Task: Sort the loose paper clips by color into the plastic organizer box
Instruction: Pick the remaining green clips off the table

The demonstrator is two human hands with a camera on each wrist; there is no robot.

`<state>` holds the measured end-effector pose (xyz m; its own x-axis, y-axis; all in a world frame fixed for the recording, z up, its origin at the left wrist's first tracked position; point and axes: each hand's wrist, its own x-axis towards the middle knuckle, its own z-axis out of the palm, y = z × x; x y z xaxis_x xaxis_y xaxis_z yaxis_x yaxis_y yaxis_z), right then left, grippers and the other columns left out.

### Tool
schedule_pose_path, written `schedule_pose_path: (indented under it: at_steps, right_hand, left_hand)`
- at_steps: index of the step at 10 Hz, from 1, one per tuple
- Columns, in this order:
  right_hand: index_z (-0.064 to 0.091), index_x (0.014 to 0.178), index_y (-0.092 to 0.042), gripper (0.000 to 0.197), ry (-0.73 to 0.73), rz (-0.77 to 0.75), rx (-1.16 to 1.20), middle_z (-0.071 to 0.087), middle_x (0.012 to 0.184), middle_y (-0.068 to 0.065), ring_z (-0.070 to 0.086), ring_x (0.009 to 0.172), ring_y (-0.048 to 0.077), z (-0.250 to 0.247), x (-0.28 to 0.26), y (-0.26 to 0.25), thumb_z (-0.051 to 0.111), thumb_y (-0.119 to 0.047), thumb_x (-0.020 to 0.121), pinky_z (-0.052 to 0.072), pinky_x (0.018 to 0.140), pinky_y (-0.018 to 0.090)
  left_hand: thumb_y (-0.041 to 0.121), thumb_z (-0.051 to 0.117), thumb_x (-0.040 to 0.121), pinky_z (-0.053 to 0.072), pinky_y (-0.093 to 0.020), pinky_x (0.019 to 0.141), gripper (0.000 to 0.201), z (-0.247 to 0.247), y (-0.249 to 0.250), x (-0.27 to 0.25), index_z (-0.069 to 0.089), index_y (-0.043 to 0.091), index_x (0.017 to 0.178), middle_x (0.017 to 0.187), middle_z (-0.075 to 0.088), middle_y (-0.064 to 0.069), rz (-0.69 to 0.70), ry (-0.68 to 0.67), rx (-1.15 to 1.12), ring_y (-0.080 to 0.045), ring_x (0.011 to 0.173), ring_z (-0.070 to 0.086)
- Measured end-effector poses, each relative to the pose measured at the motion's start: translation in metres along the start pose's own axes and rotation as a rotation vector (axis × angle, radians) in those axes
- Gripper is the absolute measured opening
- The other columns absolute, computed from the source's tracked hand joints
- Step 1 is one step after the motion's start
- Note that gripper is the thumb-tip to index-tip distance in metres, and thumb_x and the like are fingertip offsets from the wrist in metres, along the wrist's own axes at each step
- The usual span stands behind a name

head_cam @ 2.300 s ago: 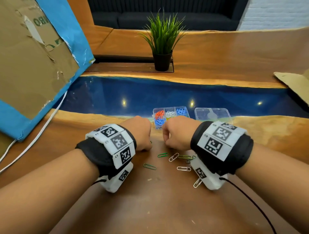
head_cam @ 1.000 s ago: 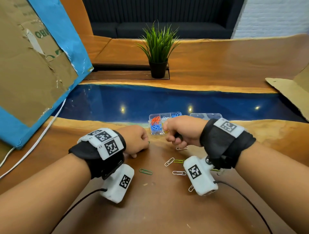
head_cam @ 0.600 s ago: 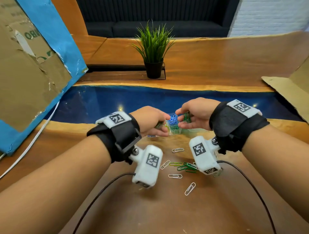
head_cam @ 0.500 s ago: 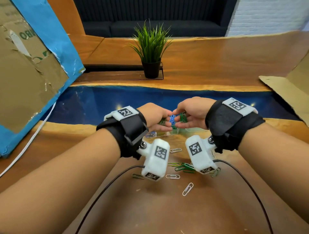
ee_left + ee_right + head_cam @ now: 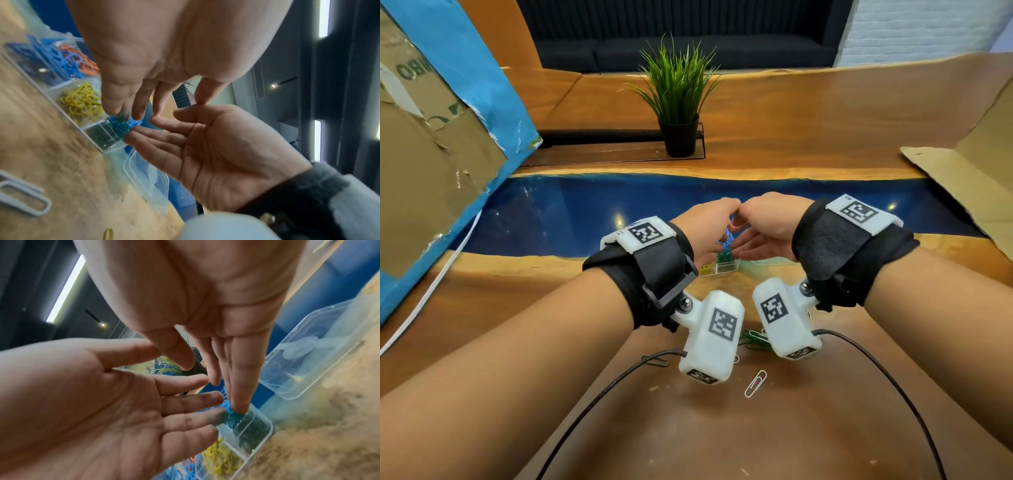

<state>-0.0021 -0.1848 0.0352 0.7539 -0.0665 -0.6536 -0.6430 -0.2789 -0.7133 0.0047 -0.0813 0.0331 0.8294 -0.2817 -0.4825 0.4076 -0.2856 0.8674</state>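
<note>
Bench (image 5: pixel 722 428): wood. The plastic organizer box (image 5: pixel 267 433) is set directly under both grips, its clear lid (image 5: pixel 318 353) just beyond the right grip's outer side.

Change noted: 2.3 s ago both grips were fisted low on the bench among the loose clips. Now they are raised over the box and opened out. A gathered batch is judged to be in delivery, not yet released.

Left grip (image 5: pixel 705 233): fingers straight and spread, nothing curled round. Right grip (image 5: pixel 767 229): palm turned up, fingers straight.

A small tangle of blue paper clips (image 5: pixel 123 126), some green seemingly mixed in, is squeezed between the two sets of fingertips, above the dark green compartment (image 5: pixel 102 136). Mixed colours there would mean a wrong drop.

Yellow clips (image 5: pixel 82 100) are seen one compartment to the left grip's side.

Green loose clips (image 5: pixel 753 339) and a silver clip (image 5: pixel 755 383) are left behind the wrists, unsorted.
</note>
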Motion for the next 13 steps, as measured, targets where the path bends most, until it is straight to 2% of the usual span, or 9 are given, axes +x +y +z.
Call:
schedule_pose_path:
  at_steps: [1, 3, 4, 5, 7, 8, 10, 11, 13]
  right_hand:
    - [0.053, 0.086, -0.007, 0.016, 0.041, -0.053, -0.027, 0.058, 0.090, 0.012, 0.057, 0.085, 0.020, 0.001, 0.000, -0.001, 0.041, -0.005, 0.097, 0.043, 0.101, 0.034]
    - [0.058, 0.113, 0.002, 0.025, 0.132, -0.159, -0.092, 0.058, 0.081, 0.011, 0.058, 0.068, 0.019, 0.000, -0.003, 0.002, 0.044, -0.008, 0.095, 0.055, 0.085, 0.034]
    - [0.059, 0.117, 0.005, 0.030, 0.110, -0.186, -0.227, 0.061, 0.083, 0.010, 0.058, 0.066, 0.018, 0.007, -0.001, 0.009, 0.045, -0.008, 0.094, 0.056, 0.069, 0.032]
    - [0.057, 0.120, 0.005, 0.034, 0.119, -0.201, -0.290, 0.061, 0.095, 0.014, 0.058, 0.064, 0.018, 0.013, 0.000, 0.009, 0.045, -0.009, 0.093, 0.052, 0.057, 0.027]
    - [0.059, 0.112, -0.008, 0.029, 0.116, -0.280, -0.352, 0.063, 0.092, 0.007, 0.054, 0.064, 0.016, 0.007, -0.003, 0.008, 0.035, -0.008, 0.097, 0.049, 0.058, 0.025]
    - [0.058, 0.109, -0.015, 0.030, 0.084, -0.300, -0.401, 0.062, 0.101, 0.007, 0.054, 0.063, 0.015, 0.010, -0.002, 0.012, 0.032, -0.006, 0.095, 0.049, 0.054, 0.024]
    - [0.065, 0.095, -0.015, 0.019, 0.147, -0.477, -0.493, 0.063, 0.083, 0.003, 0.055, 0.062, 0.014, 0.008, -0.007, 0.019, 0.047, -0.012, 0.090, 0.046, 0.051, 0.023]
    - [0.069, 0.085, -0.019, 0.013, 0.143, -0.542, -0.760, 0.061, 0.066, -0.004, 0.055, 0.057, 0.012, 0.011, -0.017, 0.027, 0.056, -0.018, 0.084, 0.046, 0.059, 0.025]
    - [0.071, 0.080, -0.020, 0.010, 0.087, -0.528, -1.136, 0.059, 0.069, -0.009, 0.053, 0.071, 0.010, 0.026, -0.030, 0.048, 0.062, -0.018, 0.080, 0.045, 0.068, 0.022]
  left_hand:
    - [0.032, 0.039, 0.098, 0.044, -0.030, 0.082, 0.023, 0.003, -0.002, -0.005, 0.049, 0.011, 0.098, 0.096, 0.049, -0.008, 0.039, 0.000, 0.045, -0.022, 0.095, 0.047]
    - [0.040, 0.040, 0.097, 0.043, -0.034, 0.101, 0.045, -0.006, -0.008, -0.010, 0.050, 0.010, 0.129, 0.110, 0.055, -0.007, 0.061, 0.053, 0.065, -0.022, 0.106, 0.054]
    - [0.039, 0.034, 0.099, 0.044, -0.036, 0.101, 0.046, -0.010, -0.012, -0.013, 0.046, 0.010, 0.133, 0.103, 0.059, -0.008, 0.061, 0.020, 0.109, -0.024, 0.109, 0.058]
    - [0.038, 0.030, 0.101, 0.044, -0.042, 0.103, 0.049, -0.009, -0.014, -0.016, 0.044, 0.006, 0.135, 0.124, 0.058, -0.017, 0.101, -0.017, 0.185, -0.031, 0.121, 0.054]
    - [0.036, 0.030, 0.101, 0.046, -0.039, 0.101, 0.044, -0.017, -0.014, -0.015, 0.041, 0.012, 0.136, 0.132, 0.051, -0.013, 0.134, 0.009, 0.169, -0.025, 0.118, 0.054]
    - [0.036, 0.032, 0.100, 0.050, -0.037, 0.093, 0.043, -0.024, -0.016, -0.015, 0.043, 0.012, 0.135, 0.118, 0.054, -0.008, 0.150, 0.048, 0.178, -0.023, 0.106, 0.058]
    - [0.018, 0.050, 0.093, 0.050, -0.031, 0.070, 0.012, -0.049, -0.041, -0.023, 0.059, 0.020, 0.085, 0.077, 0.058, 0.003, 0.258, -0.075, 0.550, -0.014, 0.069, 0.059]
    - [0.023, 0.056, 0.087, 0.045, -0.022, 0.073, 0.010, -0.050, -0.048, -0.029, 0.064, 0.024, 0.082, 0.074, 0.060, 0.009, 0.305, -0.084, 1.025, -0.011, 0.075, 0.057]
    - [0.029, 0.062, 0.082, 0.047, -0.023, 0.073, 0.008, -0.030, -0.052, -0.033, 0.068, 0.024, 0.085, 0.077, 0.061, 0.009, 0.439, -0.082, 1.285, -0.009, 0.079, 0.059]
